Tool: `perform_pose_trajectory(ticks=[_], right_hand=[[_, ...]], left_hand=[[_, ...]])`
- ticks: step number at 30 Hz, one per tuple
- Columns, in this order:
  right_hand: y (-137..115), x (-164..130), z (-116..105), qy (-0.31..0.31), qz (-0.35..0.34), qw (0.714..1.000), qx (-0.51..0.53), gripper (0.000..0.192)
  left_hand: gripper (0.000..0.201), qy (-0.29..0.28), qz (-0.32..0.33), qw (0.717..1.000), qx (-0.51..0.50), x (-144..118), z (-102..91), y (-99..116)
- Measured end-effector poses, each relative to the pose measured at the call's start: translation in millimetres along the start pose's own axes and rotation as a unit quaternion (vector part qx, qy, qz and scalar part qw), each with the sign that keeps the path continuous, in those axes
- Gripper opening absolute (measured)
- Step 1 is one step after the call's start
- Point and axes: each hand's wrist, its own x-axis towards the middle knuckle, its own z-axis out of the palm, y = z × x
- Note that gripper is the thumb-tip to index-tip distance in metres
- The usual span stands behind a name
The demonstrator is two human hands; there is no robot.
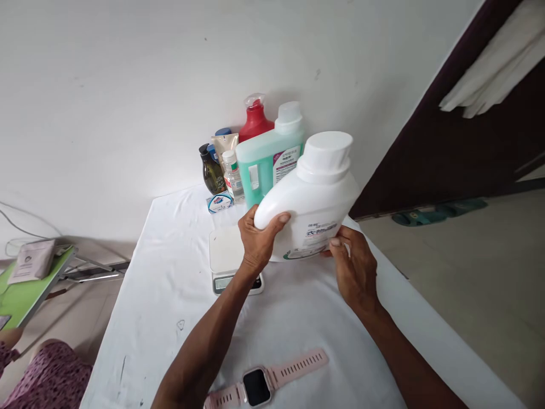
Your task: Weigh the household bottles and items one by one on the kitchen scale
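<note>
I hold a white detergent jug [317,199] with a wide white cap up above the table, tilted toward the right. My left hand [258,238] grips its handle end, thumb on top. On the jug's lower right side, near the label, my right hand [353,270] supports it with fingers spread. Just below and behind the jug lies a small white kitchen scale [225,255] on the white tablecloth [170,295]; my left wrist covers part of its display.
Against the wall stand a teal detergent jug [266,162], a red spray bottle [254,120], a dark bottle [212,170], a small clear bottle [232,176] and a soap box [220,203]. A pink smartwatch [266,382] lies near the front edge. A green table [25,289] is at left.
</note>
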Motion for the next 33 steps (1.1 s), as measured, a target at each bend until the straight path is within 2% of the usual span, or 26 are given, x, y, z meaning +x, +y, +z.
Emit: perform_pose_trajectory(ticks=[3, 5, 6, 10, 13, 17, 19, 21, 24, 28, 30, 33], right_hand=[[7, 1, 5, 0.029, 0.049, 0.998, 0.034, 0.060], [14, 3, 9, 0.059, 0.083, 0.994, 0.047, 0.062], [17, 4, 12, 0.073, 0.093, 0.992, 0.047, 0.063], [28, 9, 17, 0.119, 0.097, 0.987, 0.044, 0.061], [29, 9, 18, 0.116, 0.094, 0.988, 0.041, 0.057], [27, 9, 18, 0.118, 0.099, 0.988, 0.033, 0.054], [26, 9, 19, 0.121, 0.105, 0.987, 0.033, 0.053], [27, 10, 19, 0.121, 0.108, 0.986, 0.035, 0.053], [29, 11, 19, 0.119, 0.109, 0.986, 0.041, 0.052], [30, 11, 18, 0.115, 0.118, 0.985, 0.043, 0.048], [30, 12, 18, 0.111, 0.119, 0.986, 0.044, 0.047], [27, 12, 18, 0.106, 0.105, 0.988, 0.048, 0.047]], left_hand=[[0.057, -0.058, 0.054, 0.997, 0.026, 16, -26.5, 11], [0.056, -0.046, 0.096, 0.993, 0.057, 36, -58.7, 14], [0.056, -0.013, 0.099, 0.992, 0.081, 48, -78.0, 11], [0.049, 0.095, 0.014, 0.973, 0.211, 94, -154.5, -21], [0.055, 0.099, -0.039, 0.952, 0.286, 119, -186.6, -58], [0.084, 0.004, -0.040, 0.933, 0.357, 142, -192.8, -94], [0.089, -0.044, -0.034, 0.919, 0.391, 152, -190.2, -105], [0.085, -0.068, -0.038, 0.902, 0.425, 159, -188.3, -112], [0.067, -0.069, -0.037, 0.883, 0.462, 163, -188.3, -116], [0.055, -0.048, -0.040, 0.892, 0.448, 154, -194.5, -103], [0.052, -0.032, -0.057, 0.902, 0.427, 141, -199.3, -87], [0.056, -0.016, -0.065, 0.912, 0.404, 112, -205.2, -50]])
